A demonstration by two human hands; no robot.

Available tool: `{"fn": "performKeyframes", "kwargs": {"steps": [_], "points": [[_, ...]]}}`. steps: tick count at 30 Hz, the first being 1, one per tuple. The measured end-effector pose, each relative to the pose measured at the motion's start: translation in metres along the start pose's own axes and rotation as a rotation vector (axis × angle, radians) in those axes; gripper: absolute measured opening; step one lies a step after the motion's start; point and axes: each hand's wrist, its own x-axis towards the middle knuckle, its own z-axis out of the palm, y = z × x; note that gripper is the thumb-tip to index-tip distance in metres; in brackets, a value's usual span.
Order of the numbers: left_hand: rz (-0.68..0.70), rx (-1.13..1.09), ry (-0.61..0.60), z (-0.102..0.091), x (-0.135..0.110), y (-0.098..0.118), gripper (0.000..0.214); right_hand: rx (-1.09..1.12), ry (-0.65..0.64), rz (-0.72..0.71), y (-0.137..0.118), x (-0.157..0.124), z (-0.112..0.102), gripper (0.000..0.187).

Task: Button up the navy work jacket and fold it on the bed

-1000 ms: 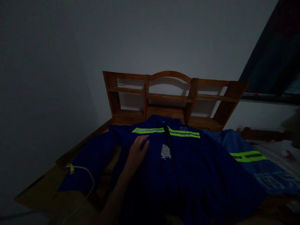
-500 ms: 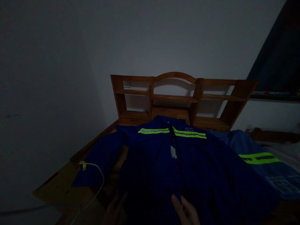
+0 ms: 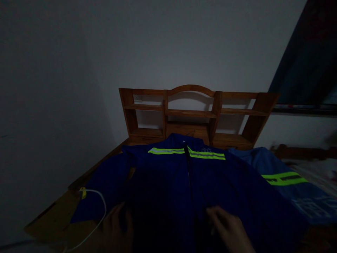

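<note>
Blue work jacket (image 3: 184,182) lies spread flat, front up, zip closed, collar toward the wooden headboard shelf (image 3: 192,112). Right hand (image 3: 229,230) rests on its lower front just right of the zip; left hand (image 3: 116,226) at the left hem. Too dark to tell whether either pinches fabric. White cable (image 3: 98,207) just left of left hand.

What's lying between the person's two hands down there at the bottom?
In the head view, only the dark blue work jacket with neon yellow stripes lies between the left hand and right hand; its zipper line runs up the middle.
</note>
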Motion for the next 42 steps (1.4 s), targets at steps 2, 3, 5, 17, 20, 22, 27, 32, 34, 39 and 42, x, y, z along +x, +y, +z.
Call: {"fn": "performKeyframes", "kwargs": {"steps": [2,3,5,17,20,22,27,32,34,39,42], "points": [[0.092,-0.083,-0.055,0.022,0.023,0.044,0.029,0.043,0.087,-0.081,-0.013,0.048,-0.029,0.037],[0.175,-0.144,-0.156,0.037,0.040,0.066,0.024,0.071,0.097,-0.123,-0.018,0.076,-0.041,0.035],[0.305,-0.218,-0.353,0.075,0.081,0.104,0.023,0.139,0.039,-0.175,-0.027,0.137,-0.053,0.029],[0.344,-0.158,-0.769,0.285,0.205,0.111,0.018,0.245,0.023,-0.252,0.019,0.305,0.008,0.017],[0.399,-0.183,-0.748,0.296,0.203,0.101,0.021,0.245,-0.009,-0.287,0.032,0.314,0.012,0.018],[0.434,-0.201,-0.735,0.298,0.201,0.099,0.020,0.231,-0.035,-0.320,0.036,0.317,0.013,0.020],[0.396,-0.204,-0.669,0.303,0.196,0.100,0.012,0.094,-0.092,-0.466,0.032,0.313,0.013,0.014],[0.377,-0.285,-0.657,0.304,0.194,0.099,0.008,-0.032,-0.040,-0.500,0.031,0.307,0.018,0.018],[0.327,-0.373,-0.671,0.302,0.194,0.100,0.006,-0.038,0.010,-0.494,0.030,0.306,0.019,0.021],[-0.047,-0.753,-0.780,0.303,0.190,0.104,0.015,0.085,0.273,-0.469,0.025,0.310,0.009,0.022],[-0.173,-0.899,-0.771,0.307,0.186,0.105,0.019,0.189,0.343,-0.416,0.024,0.313,0.002,0.022]]}}
